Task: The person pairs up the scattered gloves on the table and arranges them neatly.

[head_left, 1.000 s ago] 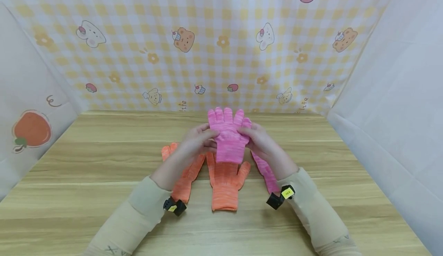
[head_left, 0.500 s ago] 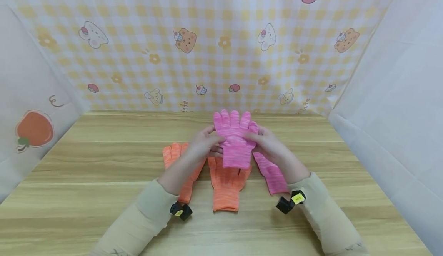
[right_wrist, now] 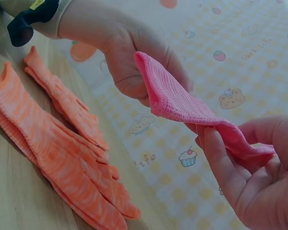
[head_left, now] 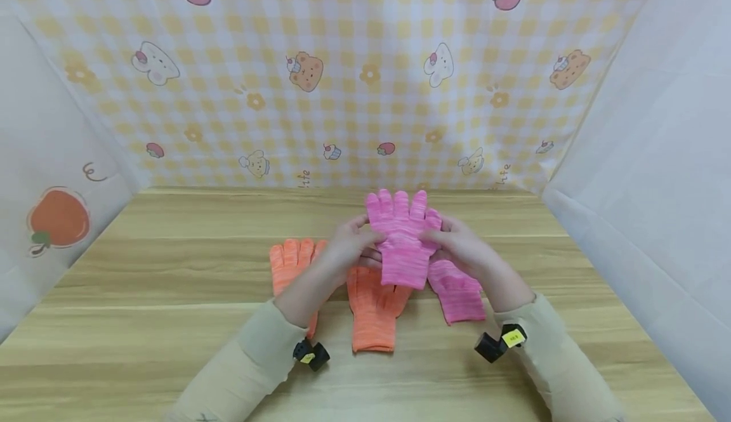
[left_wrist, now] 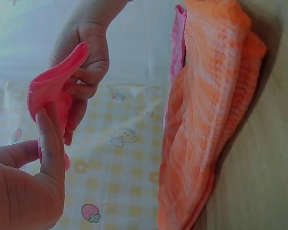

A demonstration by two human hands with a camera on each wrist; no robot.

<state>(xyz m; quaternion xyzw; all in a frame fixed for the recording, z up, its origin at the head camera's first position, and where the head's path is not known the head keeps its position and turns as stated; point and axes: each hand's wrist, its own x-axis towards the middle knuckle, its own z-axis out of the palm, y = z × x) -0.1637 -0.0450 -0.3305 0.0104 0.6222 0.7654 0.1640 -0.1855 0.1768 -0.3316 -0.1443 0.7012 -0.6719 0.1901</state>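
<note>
A pink knitted glove (head_left: 404, 244) is held up over the table, its fingers pointing away and its cuff toward me. My left hand (head_left: 345, 247) pinches its left edge, thumb on the near face and fingers behind. On the opposite edge, by the glove's thumb, my right hand (head_left: 465, 247) grips it the same way. The wrist views show the held glove (right_wrist: 182, 98) from the cuff side, with the cuff gaping a little. Below lies a second pink glove (head_left: 459, 295), partly covered by the right hand. An orange glove (head_left: 374, 323) lies beneath the held one, its upper part hidden.
Another orange glove (head_left: 291, 266) lies to the left, partly behind the left forearm. The wooden table (head_left: 143, 339) ends at a yellow checked cloth (head_left: 342, 101), with white cloth (head_left: 645, 155) along both sides. Small black cameras (head_left: 311, 353) sit on the wrists.
Both hands have moved right and slightly toward me with the pink glove. More of the pink glove lying on the table now shows beside it.
</note>
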